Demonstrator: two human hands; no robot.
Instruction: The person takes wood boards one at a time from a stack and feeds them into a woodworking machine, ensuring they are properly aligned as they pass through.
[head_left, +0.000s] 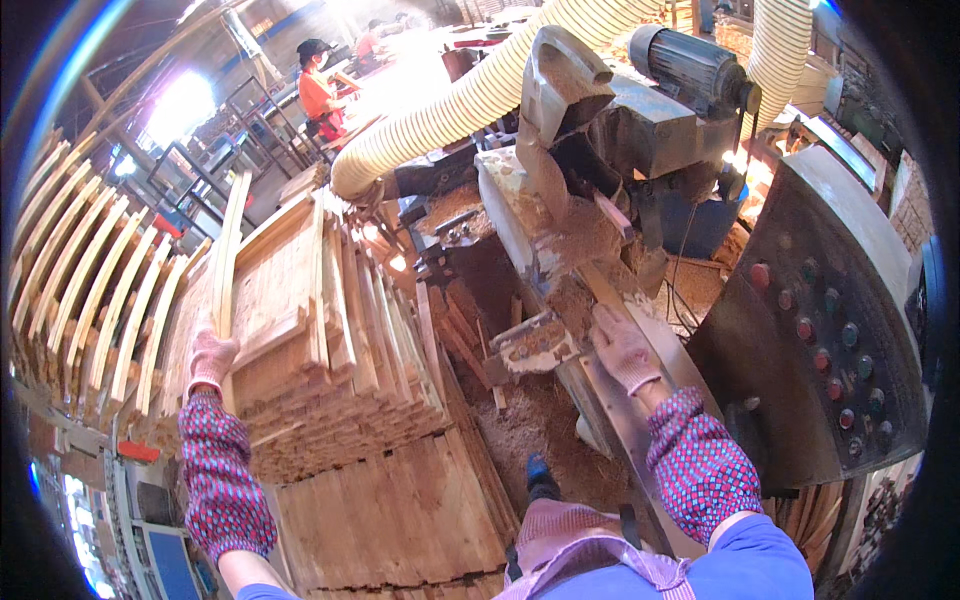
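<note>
My left hand [212,360], in a pale pink work glove, is closed around the near end of long, narrow wooden strips [228,262]. They extend away from me over a stack of wooden boards [370,500]. On the right, my right hand [622,350], gloved the same way, lies with its fingers stretched forward on the long bed [655,360] of a woodworking machine. A wooden strip [600,287] shows just ahead of its fingertips, running toward the dusty machine head [562,215]. What lies under the palm is hidden.
Curved wooden slats [95,290] stand in rows at far left. A ribbed hose [450,105] arches behind the machine, near a motor [690,70]. A dark control panel [815,320] with several buttons stands at right. Sawdust and offcuts cover the floor [525,430]. Another person [318,90] works far back.
</note>
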